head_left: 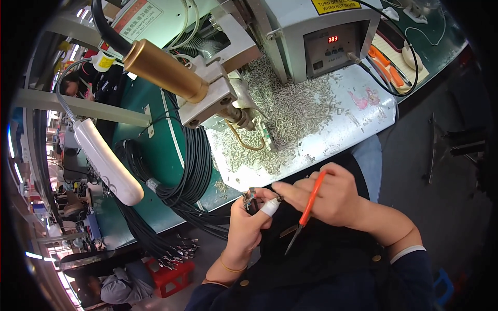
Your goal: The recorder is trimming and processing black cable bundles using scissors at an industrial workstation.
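My left hand (245, 225), its thumb wrapped in white tape (270, 207), is closed around a small bundle of dark cable ends with metal tips (250, 199). Close by on the right, my right hand (334, 199) grips an orange-handled tool (313, 199) whose slim, pointed metal end slants down and left. The fingertips of that hand meet the left thumb at a small dark piece (280, 198), too small to name. Both hands are just in front of the metal tray (358, 124), above my dark apron.
Many small metal pieces (306, 103) cover the tray. Over it hang a gold cylinder (166, 70) and its nozzle. Behind stands a grey control box (321, 36) with a red display. Coiled black cables (194, 166) and a white lamp (106, 160) are left; orange-handled tools (384, 65) lie far right.
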The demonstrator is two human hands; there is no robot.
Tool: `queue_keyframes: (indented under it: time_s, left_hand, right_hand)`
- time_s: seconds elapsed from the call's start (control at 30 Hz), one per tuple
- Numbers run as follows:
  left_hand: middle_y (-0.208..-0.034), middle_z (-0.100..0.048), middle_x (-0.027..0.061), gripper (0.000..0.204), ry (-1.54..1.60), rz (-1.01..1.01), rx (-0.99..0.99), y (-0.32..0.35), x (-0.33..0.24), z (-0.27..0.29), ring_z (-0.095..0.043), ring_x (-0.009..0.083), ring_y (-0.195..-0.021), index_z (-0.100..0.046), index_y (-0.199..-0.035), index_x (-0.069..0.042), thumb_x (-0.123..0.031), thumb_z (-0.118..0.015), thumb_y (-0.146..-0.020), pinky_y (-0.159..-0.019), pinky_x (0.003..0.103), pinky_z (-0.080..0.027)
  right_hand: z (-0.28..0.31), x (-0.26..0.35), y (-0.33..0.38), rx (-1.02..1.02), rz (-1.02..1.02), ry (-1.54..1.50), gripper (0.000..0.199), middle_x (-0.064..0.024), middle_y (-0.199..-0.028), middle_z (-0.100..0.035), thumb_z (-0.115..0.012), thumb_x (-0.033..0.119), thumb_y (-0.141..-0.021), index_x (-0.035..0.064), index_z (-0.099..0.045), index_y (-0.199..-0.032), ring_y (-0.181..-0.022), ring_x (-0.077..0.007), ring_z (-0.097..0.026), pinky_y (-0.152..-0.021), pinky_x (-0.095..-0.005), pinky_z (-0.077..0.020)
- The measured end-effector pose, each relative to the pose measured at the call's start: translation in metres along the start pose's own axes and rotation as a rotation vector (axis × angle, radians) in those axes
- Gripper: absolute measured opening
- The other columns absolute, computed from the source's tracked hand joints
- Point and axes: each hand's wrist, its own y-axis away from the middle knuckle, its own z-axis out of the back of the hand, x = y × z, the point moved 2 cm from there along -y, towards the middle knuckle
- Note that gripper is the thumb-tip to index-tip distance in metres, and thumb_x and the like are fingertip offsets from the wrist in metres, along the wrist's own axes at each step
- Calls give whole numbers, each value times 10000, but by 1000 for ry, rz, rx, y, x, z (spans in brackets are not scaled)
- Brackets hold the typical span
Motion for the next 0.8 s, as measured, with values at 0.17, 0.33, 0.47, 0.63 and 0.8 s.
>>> queue_keyframes:
  time_s: [0.17,0.33,0.47,0.63,0.8]
  left_hand:
    - [-729,-527,-8,135,-24,26,7,-1,-2,-2,-385,18,-497,-567,-906,1,53,-602,-786,-420,163,-257]
    - [-739,-529,-11,147,-69,37,14,-1,-4,-4,-396,16,-521,-565,-909,-4,58,-603,-780,-446,154,-281]
    - [-743,-525,-25,153,-385,-212,-61,-1,5,-5,-403,8,-572,-561,-901,-8,61,-607,-772,-502,146,-311]
    - [-744,-516,-46,158,-409,-246,-145,2,6,4,-402,-1,-641,-553,-888,-15,60,-617,-764,-577,144,-332]
    - [-747,-513,-48,160,-367,-222,-84,1,-1,-2,-403,0,-654,-556,-887,-21,57,-619,-763,-583,149,-331]
  right_hand:
    - [-2,2,5,15,121,64,214,75,-627,-524,-680,114,-632,129,-655,-844,-499,-67,-464,-516,-216,-341]
    - [-9,5,9,-20,102,73,199,74,-625,-519,-676,106,-648,131,-656,-844,-489,-69,-456,-508,-214,-338]
    - [-11,6,9,-55,14,28,191,76,-631,-516,-672,95,-658,130,-657,-845,-487,-68,-456,-501,-213,-338]
    - [2,-4,-2,-172,-147,-41,208,77,-616,-516,-672,91,-658,128,-652,-862,-478,-69,-461,-497,-213,-344]
    - [-9,6,6,-18,10,16,235,67,-626,-543,-666,88,-664,118,-644,-896,-473,-70,-476,-498,-207,-351]
